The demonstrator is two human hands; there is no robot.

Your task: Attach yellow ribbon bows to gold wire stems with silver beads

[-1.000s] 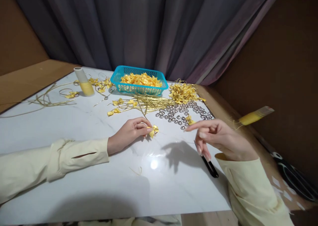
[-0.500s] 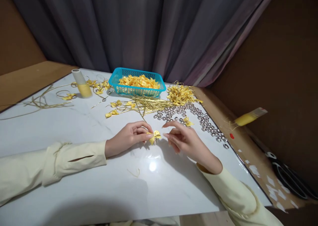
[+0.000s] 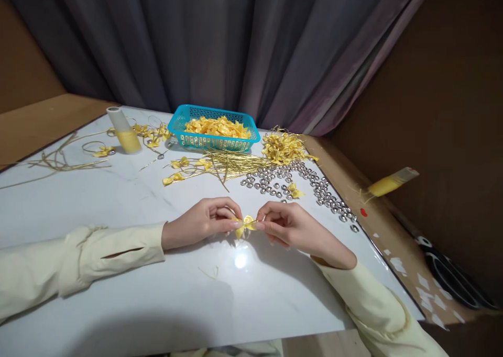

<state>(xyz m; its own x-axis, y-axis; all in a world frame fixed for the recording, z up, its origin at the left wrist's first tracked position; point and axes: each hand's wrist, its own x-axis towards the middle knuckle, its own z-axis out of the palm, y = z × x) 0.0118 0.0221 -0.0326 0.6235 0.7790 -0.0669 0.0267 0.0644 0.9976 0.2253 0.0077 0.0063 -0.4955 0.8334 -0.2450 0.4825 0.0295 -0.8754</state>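
Note:
A small yellow ribbon bow (image 3: pixel 248 222) is held just above the white tabletop, between my two hands. My left hand (image 3: pixel 210 218) is closed, thumb and fingertips pinching the bow's left side. From the right, my right hand (image 3: pixel 288 225) pinches a thin gold cord (image 3: pixel 253 222) at the bow's right edge. Its other fingers are curled, and the fingertips hide the cord's end. Beyond the hands lies a bundle of gold cords (image 3: pixel 239 163). Silver ring-like pieces (image 3: pixel 271 179) are scattered behind my right hand, with another yellow bow (image 3: pixel 295 190) among them.
A blue basket (image 3: pixel 214 143) of yellow bows stands at the back, a pile of corded bows (image 3: pixel 285 146) to its right. A yellow-filled tube (image 3: pixel 126 134) stands at left. Black scissors (image 3: pixel 451 273) and another yellow tube (image 3: pixel 393 182) are on the brown board at right.
My right hand has moved in from the right; its thumb and forefinger have come together on the gold cord. My left hand keeps its pinch on the bow.

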